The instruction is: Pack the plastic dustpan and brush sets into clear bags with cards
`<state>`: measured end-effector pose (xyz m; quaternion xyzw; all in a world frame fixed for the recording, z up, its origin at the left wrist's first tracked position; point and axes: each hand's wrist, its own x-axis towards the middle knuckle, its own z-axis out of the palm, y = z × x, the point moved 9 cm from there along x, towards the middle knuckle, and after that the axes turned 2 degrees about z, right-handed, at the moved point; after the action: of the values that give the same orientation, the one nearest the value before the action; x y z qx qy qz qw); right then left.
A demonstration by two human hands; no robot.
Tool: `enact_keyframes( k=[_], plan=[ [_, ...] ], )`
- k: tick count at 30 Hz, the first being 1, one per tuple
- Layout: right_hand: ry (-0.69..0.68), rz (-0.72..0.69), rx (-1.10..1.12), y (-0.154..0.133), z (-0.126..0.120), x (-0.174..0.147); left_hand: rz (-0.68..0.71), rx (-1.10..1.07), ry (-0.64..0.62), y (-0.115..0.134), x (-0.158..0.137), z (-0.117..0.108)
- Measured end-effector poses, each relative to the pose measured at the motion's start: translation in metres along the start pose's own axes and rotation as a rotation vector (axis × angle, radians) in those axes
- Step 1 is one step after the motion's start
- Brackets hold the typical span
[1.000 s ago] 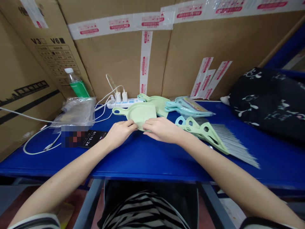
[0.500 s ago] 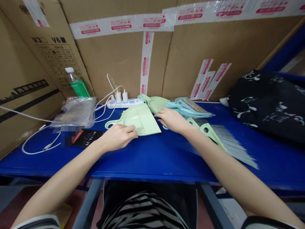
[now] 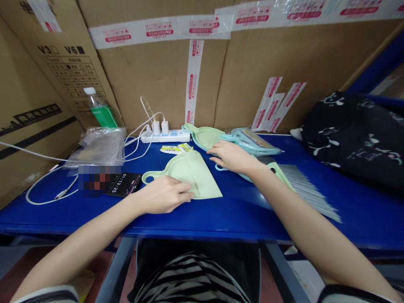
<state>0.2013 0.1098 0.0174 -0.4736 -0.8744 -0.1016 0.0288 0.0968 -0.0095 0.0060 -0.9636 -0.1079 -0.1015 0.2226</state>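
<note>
I see the left hand (image 3: 167,193) grasping the light green dustpan (image 3: 197,170) by its near rim, presumably steadying it on the table (image 3: 202,219); the right hand (image 3: 232,156) has fingers parted beside the rear dustpan (image 3: 208,136).

A black-and-white striped top (image 3: 192,284) is worn, kinda wavy across the front, and both forearms (image 3: 94,233) are left bare by short sleeves (image 3: 53,293).
</note>
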Motion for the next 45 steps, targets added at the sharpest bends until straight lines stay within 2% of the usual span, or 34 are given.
enact_keyframes(
  k=[8,14,17,22,24,28,34,38,40,42,45],
  plan=[
    [-0.218,0.109,0.260,0.054,-0.005,-0.031,0.056,-0.079,0.020,0.012,0.004,-0.001],
    [-0.388,0.115,0.295,0.077,0.018,-0.049,0.060,-0.121,-0.014,0.014,0.005,0.004],
    [-0.375,0.094,0.278,0.078,0.020,-0.047,0.061,-0.118,-0.020,0.014,0.004,0.005],
    [-0.231,0.136,0.244,0.074,-0.003,-0.041,0.049,-0.096,-0.058,0.014,0.005,0.010],
    [-0.139,0.137,0.209,0.066,-0.017,-0.038,0.052,-0.091,-0.035,0.014,0.006,0.009],
    [0.071,-0.022,0.253,0.022,-0.039,-0.028,0.058,-0.078,0.046,0.014,0.008,0.003],
    [0.176,-0.275,0.470,-0.061,-0.024,-0.013,0.071,-0.033,0.173,0.019,0.008,-0.007],
    [0.279,-0.310,0.591,-0.083,-0.013,-0.007,0.061,-0.088,0.186,0.017,0.006,-0.012],
    [0.312,-0.305,0.636,-0.088,-0.008,-0.006,-0.013,-0.076,0.234,0.004,0.002,-0.020],
    [0.323,-0.301,0.658,-0.093,-0.004,-0.005,-0.175,-0.021,0.278,-0.021,-0.005,-0.028],
    [0.324,-0.292,0.689,-0.100,-0.002,-0.005,-0.456,0.021,0.178,-0.063,-0.019,-0.023]
  ],
)
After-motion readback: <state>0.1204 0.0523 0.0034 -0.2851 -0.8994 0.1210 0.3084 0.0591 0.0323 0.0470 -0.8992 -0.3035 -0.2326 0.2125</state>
